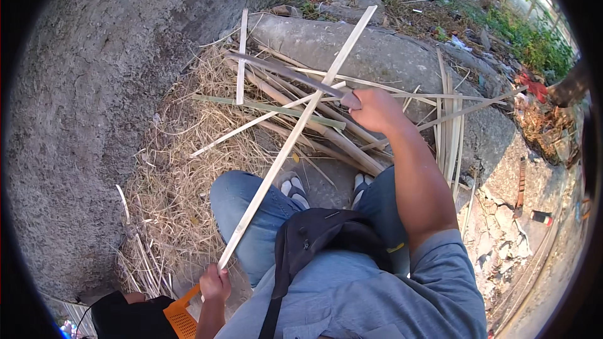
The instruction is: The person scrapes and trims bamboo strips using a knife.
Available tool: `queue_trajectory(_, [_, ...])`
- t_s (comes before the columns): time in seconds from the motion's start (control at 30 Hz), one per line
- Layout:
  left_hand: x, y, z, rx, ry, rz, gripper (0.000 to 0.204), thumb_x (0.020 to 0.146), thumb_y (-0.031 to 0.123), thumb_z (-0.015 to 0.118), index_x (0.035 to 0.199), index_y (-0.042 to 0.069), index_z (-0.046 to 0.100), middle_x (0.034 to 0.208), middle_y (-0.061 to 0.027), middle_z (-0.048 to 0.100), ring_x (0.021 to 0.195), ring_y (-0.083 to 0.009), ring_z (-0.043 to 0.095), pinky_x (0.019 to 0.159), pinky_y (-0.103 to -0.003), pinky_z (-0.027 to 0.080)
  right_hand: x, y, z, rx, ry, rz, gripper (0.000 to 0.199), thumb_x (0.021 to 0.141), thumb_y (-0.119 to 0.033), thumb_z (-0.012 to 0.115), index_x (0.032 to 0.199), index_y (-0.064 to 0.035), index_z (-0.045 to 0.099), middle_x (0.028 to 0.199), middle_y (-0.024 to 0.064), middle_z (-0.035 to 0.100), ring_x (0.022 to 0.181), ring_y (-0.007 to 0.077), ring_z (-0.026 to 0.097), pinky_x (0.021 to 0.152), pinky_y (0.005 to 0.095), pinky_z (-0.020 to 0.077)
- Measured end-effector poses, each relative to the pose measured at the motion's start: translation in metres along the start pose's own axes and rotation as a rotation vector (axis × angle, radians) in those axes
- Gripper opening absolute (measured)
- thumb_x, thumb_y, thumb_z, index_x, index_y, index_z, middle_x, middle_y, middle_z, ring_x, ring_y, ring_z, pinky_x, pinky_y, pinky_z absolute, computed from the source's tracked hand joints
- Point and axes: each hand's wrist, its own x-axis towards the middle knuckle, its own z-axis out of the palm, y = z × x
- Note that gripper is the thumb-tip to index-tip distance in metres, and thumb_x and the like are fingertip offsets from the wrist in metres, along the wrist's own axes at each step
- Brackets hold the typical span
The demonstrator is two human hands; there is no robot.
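Observation:
My left hand (215,282), low and to the left, is closed round the near end of a long pale bamboo strip (270,179). The strip slants up and to the right, past my knee, with its far end over the grey rock. My right hand (375,110) grips the handle of a long-bladed knife (270,66), whose dark blade points left and crosses the strip in its upper part. Whether blade and strip touch, I cannot tell. Below them lie several bamboo poles (326,132) and a greenish strip (270,112).
Shavings (182,119) cover the ground on the left beside a rough wall (81,125). A large rock (402,56) lies ahead, with more pale strips (449,125) leaning on its right. A sheathed-looking long tool (521,182) lies far right. An orange perforated plastic piece (182,319) is at lower left.

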Motion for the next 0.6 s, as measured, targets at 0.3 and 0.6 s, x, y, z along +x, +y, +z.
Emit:
queue_trajectory(0.3, [-0.002,-0.006,0.030,-0.040,0.092,0.006,0.030,0.096,0.034,0.057,0.100,0.004,0.055,0.077,-0.0239,0.062,0.068,-0.0493,0.062,0.059,-0.058,0.048,-0.002,-0.005,-0.003,-0.101,-0.075,-0.271,0.015,0.079,-0.024,0.070,0.085,-0.0110,0.069,0.080,0.0157,0.069,0.080,0.0385,0.068,0.070,0.0500,0.0514])
queue_trajectory(0.6, [-0.002,0.007,0.029,-0.087,0.156,0.045,0.034,0.098,0.037,0.053,0.093,0.004,0.052,0.074,-0.0230,0.059,0.066,-0.0493,0.061,0.056,-0.058,0.046,-0.011,-0.022,0.003,-0.172,0.079,-0.287,0.014,0.077,-0.023,0.072,0.086,-0.0127,0.070,0.079,0.0150,0.070,0.079,0.0377,0.069,0.073,0.0497,0.0534])
